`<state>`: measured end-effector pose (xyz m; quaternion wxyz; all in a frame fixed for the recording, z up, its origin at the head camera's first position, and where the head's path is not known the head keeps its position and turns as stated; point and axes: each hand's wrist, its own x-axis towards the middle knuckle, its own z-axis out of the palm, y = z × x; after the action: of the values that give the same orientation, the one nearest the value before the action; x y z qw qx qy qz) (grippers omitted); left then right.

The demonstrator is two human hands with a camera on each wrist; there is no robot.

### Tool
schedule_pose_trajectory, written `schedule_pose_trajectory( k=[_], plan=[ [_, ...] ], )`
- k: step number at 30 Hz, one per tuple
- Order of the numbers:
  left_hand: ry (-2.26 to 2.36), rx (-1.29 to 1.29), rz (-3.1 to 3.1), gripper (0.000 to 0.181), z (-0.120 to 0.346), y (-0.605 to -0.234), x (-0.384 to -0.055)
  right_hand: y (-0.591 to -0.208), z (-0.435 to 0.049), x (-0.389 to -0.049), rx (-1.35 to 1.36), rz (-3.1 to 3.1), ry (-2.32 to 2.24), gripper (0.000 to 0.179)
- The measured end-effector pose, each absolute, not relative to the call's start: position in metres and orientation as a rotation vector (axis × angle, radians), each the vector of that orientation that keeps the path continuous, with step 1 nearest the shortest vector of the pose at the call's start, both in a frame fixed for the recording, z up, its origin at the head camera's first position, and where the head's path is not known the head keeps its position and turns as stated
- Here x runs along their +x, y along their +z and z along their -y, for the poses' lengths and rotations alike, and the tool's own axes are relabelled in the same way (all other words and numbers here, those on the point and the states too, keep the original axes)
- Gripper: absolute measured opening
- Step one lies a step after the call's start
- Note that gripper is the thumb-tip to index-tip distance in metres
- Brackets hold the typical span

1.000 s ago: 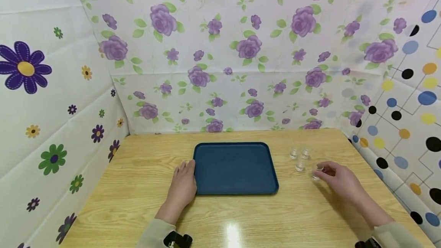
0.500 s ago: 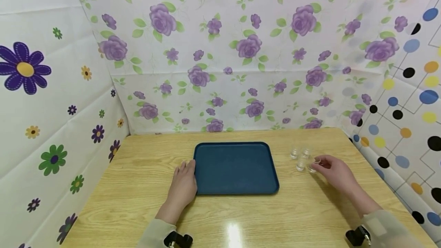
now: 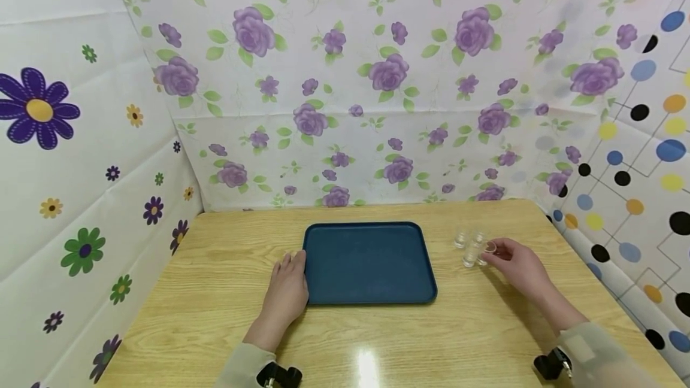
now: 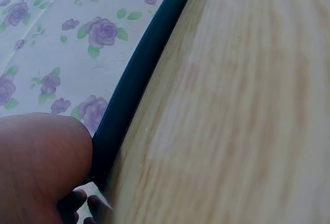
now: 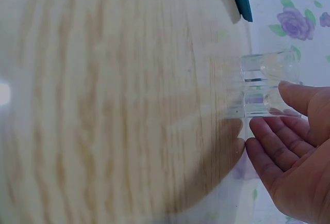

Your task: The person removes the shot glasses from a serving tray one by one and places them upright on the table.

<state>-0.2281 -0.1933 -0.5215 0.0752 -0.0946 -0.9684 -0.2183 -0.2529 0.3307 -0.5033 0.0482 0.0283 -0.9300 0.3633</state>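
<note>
A dark blue rectangular tray (image 3: 369, 263) lies flat on the wooden table. At its left edge rests my left hand (image 3: 286, 286), its fingers extended along the rim; the thumb meets the tray's side in the left wrist view. Right of the tray, my right hand (image 3: 523, 268) holds a small clear shot glass (image 5: 273, 102) between thumb and fingers. That glass stands upright on the table, close beside another shot glass (image 3: 470, 257). Two more, a left shot glass (image 3: 460, 241) and a rear shot glass (image 3: 478, 237), stand just behind.
The wooden table (image 3: 377, 340) reaches back to a flowered cloth wall (image 3: 345, 154). A cloth with coloured dots (image 3: 636, 196) hangs at the right, and another flowered cloth (image 3: 108, 232) at the left.
My right hand has slid the shot glass left and a little back, up to the others. My left hand and the tray stay where they were.
</note>
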Motion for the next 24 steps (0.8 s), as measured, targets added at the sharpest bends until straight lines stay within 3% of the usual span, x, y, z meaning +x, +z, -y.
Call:
schedule_pose_trajectory(
  k=[9,17,24],
  plan=[
    [-0.627,-0.299,2.899,0.052,0.193,-0.523,-0.230,-0.503,-0.330,-0.252,0.086,2.829,1.114,0.062],
    [-0.621,-0.274,2.930,0.053,0.193,-0.523,-0.232,-0.491,-0.330,-0.246,0.110,2.845,1.111,0.083],
    [-0.583,-0.265,2.937,0.054,0.190,-0.519,-0.227,-0.477,-0.318,-0.237,0.162,2.798,1.014,0.089]
  ],
)
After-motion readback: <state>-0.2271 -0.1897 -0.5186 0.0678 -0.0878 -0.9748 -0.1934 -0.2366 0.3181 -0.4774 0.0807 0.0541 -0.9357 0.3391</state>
